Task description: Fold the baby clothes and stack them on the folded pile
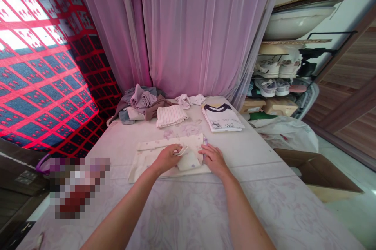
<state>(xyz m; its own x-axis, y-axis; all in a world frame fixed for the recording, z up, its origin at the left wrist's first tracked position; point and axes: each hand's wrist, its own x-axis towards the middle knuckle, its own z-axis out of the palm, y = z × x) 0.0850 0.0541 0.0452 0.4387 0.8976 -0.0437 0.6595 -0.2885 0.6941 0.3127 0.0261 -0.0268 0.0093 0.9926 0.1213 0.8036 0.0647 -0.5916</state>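
Fingers, left hand [169,158]: closed on a raised edge of a cream garment [192,159], thumb on the near side of the pinch. Fingers, right hand [216,160]: bent, tips at the garment's right edge, beside a strip of lilac; whether they grip or only press, cannot tell. Cream garment: small scattered print, lying on the table [264,203] in front of the person, partly folded over at its right half, left part flat. Table: pale covering, faint floral pattern. Clothes pile [143,99]: mauve, brown and grey-blue, loose, at the far left. Striped cloth [172,116]: folded, just beside the pile. Small pale pieces [190,101]: crumpled, at the far edge. White shirt [222,118]: dark collar, folded, far right. Curtain [205,30]: pinkish purple, behind the table. Cardboard box [317,171]: open, right of the table
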